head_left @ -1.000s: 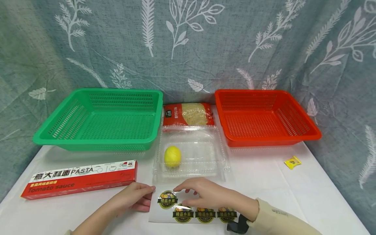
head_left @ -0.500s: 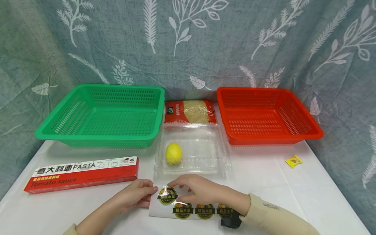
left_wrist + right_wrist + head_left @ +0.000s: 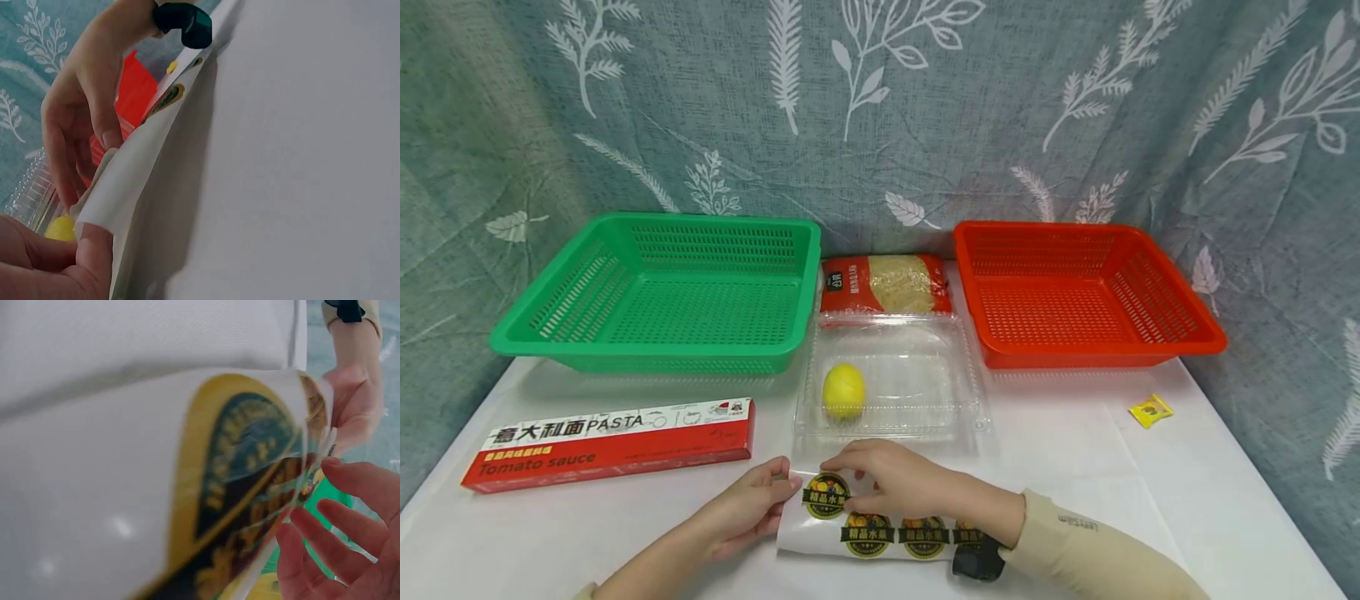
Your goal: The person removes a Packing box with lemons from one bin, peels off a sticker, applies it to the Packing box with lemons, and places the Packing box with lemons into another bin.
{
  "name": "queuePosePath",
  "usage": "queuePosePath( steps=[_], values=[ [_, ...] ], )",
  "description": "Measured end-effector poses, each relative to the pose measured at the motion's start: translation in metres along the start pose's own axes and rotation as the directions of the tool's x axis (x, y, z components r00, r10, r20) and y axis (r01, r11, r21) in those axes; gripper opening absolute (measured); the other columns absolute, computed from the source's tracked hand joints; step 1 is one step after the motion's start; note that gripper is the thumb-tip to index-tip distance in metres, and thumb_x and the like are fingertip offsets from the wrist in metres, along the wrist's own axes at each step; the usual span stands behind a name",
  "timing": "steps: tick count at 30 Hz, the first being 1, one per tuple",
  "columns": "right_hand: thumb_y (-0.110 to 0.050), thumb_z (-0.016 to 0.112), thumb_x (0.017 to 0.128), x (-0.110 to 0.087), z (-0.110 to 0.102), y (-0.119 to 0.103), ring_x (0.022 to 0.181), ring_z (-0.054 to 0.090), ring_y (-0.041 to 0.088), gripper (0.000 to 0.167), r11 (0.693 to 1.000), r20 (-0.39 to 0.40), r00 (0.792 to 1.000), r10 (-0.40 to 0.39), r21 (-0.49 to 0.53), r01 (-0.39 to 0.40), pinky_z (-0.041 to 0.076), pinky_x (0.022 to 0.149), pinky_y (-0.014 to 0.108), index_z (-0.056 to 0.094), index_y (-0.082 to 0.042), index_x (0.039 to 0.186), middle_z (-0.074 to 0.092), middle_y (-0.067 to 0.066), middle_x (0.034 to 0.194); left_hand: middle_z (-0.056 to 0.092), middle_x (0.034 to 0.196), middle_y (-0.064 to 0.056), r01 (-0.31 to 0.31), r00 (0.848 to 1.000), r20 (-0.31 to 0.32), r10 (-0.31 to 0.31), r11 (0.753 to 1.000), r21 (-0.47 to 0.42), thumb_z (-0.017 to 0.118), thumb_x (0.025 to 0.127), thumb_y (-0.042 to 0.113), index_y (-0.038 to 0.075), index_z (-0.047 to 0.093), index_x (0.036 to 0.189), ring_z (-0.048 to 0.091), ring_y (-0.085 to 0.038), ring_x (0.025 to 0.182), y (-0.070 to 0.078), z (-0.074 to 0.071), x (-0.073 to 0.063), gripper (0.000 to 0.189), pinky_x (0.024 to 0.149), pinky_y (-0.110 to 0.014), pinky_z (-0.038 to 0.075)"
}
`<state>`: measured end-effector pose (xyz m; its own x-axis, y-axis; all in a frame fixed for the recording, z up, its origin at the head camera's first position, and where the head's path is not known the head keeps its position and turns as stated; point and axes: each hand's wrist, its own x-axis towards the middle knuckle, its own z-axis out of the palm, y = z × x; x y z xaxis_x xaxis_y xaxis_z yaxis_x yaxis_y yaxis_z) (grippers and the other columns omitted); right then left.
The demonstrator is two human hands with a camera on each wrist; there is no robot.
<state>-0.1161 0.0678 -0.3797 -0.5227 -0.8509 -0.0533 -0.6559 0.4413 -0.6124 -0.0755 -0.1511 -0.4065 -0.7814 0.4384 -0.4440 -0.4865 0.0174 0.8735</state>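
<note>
My left hand [image 3: 747, 510] pinches the left edge of a white sticker sheet [image 3: 805, 535], its front edge raised off the table. Round black-and-gold fruit stickers are printed on the sheet. My right hand [image 3: 901, 479] reaches over the sheet and holds the upper-left sticker [image 3: 826, 497] between thumb and fingers, fingers at its top and thumb at its right side. In the left wrist view a flap [image 3: 95, 181] curls up from the sheet at the right hand's fingertips. The right wrist view shows a sticker [image 3: 250, 450] close up, blurred, on the bent sheet.
Behind the sheet, a clear plastic clamshell box [image 3: 910, 387] holds a yellow lemon [image 3: 844, 390]. A green basket [image 3: 655, 361], a pasta bag [image 3: 887, 285] and a red basket [image 3: 1097, 360] stand at the back. A pasta box [image 3: 613, 443] lies left, a yellow wrapped sweet [image 3: 1150, 410] right.
My right hand has shifted slightly left and back over the upper-left sticker, its fingers now on the sticker's edge. The left hand has gripped the sheet, and its front edge has risen and bent.
</note>
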Motion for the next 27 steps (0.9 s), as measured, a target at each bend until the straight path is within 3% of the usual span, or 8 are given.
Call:
queuePosePath(
  steps=[13,21,27],
  values=[
    [-0.013,0.072,0.079,0.006,0.005,0.001,0.09,0.053,0.0,0.046,0.999,-0.019,1.0,0.001,-0.038,-0.001,0.042,0.073,0.007,0.058,-0.011,0.122,0.06,-0.004,0.11,0.049,0.077,0.0,0.019,0.994,-0.105,-0.024,0.999,-0.045,0.038,0.098,0.007,0.0,0.032,0.097,0.047,-0.008,0.068,-0.009,0.011,0.0,0.009,0.056,-0.018,0.045],
    [-0.009,0.069,0.081,0.006,0.006,-0.001,0.086,0.052,0.001,0.042,0.999,-0.041,0.999,0.009,-0.033,-0.01,0.042,0.072,0.007,0.059,-0.014,0.121,0.058,-0.004,0.103,0.054,0.08,-0.001,0.002,0.982,-0.19,-0.018,0.997,-0.082,0.037,0.098,0.005,0.005,0.032,0.091,0.051,-0.011,0.074,-0.011,0.018,0.0,0.008,0.06,-0.023,0.046],
    [0.005,0.064,0.079,0.005,0.008,-0.002,0.083,0.054,0.002,0.044,0.999,-0.061,0.998,0.005,0.033,-0.003,0.043,0.067,0.007,0.06,-0.012,0.12,0.056,-0.001,0.1,0.054,0.084,-0.004,-0.021,0.967,-0.256,-0.004,0.995,-0.094,0.034,0.097,0.002,0.005,0.031,0.089,0.053,-0.012,0.074,-0.016,0.023,0.0,0.009,0.06,-0.026,0.046]
  ],
)
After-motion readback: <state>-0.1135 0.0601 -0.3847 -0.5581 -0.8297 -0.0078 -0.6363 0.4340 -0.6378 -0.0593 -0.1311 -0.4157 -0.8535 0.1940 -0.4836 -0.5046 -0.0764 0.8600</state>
